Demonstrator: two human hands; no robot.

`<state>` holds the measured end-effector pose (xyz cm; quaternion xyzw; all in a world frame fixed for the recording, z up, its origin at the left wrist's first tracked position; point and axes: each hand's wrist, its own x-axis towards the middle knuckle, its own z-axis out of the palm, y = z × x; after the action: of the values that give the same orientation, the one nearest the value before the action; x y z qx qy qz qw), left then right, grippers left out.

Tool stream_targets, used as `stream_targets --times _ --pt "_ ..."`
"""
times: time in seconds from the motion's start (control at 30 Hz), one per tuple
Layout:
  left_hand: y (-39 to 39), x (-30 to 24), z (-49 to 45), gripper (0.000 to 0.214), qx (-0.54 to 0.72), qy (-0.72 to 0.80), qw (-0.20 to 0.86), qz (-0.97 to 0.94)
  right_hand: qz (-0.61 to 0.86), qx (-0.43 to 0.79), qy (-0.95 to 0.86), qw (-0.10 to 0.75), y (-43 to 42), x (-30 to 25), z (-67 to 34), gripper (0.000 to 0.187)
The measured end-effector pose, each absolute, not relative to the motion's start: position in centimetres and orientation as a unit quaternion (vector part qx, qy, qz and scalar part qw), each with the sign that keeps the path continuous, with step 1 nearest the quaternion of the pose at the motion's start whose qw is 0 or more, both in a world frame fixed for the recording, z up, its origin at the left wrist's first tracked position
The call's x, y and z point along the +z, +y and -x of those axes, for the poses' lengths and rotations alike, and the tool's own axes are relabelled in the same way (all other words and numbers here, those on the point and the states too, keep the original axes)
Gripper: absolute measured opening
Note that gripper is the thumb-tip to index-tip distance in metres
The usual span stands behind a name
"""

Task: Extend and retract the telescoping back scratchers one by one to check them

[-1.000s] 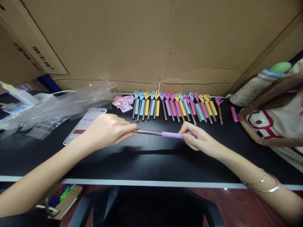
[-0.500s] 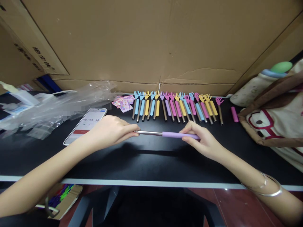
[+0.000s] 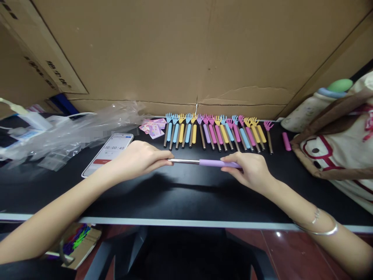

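Note:
My left hand (image 3: 144, 157) pinches the left end of a thin metal back scratcher rod (image 3: 186, 161). A purple grip sleeve (image 3: 210, 163) covers the rod's right part, and my right hand (image 3: 252, 169) is closed around the sleeve's right end. The rod is held level above the black table; fingers hide both its ends. Behind it lies a row of back scratchers (image 3: 203, 132) with claw heads in pink, yellow, blue and purple, and coloured grip sleeves lie among their metal rods. A loose pink sleeve (image 3: 286, 141) lies to the right of the row.
A phone (image 3: 100, 157) showing a timer lies behind my left forearm. Clear plastic bags (image 3: 96, 124) and small printed cards (image 3: 154, 128) are at the back left. A patterned bag (image 3: 344, 144) and a bottle (image 3: 309, 107) stand on the right. Cardboard (image 3: 186, 50) walls the back.
Both hands keep their hold on the rod and sleeve. My right hand has turned slightly, its fingers drawn closer around the sleeve's end. The view has shifted a little.

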<state>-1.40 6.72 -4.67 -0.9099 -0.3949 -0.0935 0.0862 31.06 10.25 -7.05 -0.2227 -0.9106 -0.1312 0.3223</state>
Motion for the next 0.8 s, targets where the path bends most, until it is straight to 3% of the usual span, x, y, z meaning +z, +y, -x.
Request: stream_targets --times 0.27,0.37,0.8 --pt "6.6 -3.9 1.3 0.048 -0.068 -0.424 0.004 0.903 0.175 -0.244 -0.900 0.316 10.5 -5.9 -30.8 0.017" --pt "6.7 -4.2 1.2 0.048 -0.063 -0.422 0.020 0.904 0.170 -0.251 -0.900 0.314 10.8 -5.9 -30.9 0.017" --pt "6.8 -4.9 0.8 0.045 -0.121 -0.412 0.160 0.889 0.304 0.207 -0.889 0.273 11.4 -5.5 -30.8 0.022"
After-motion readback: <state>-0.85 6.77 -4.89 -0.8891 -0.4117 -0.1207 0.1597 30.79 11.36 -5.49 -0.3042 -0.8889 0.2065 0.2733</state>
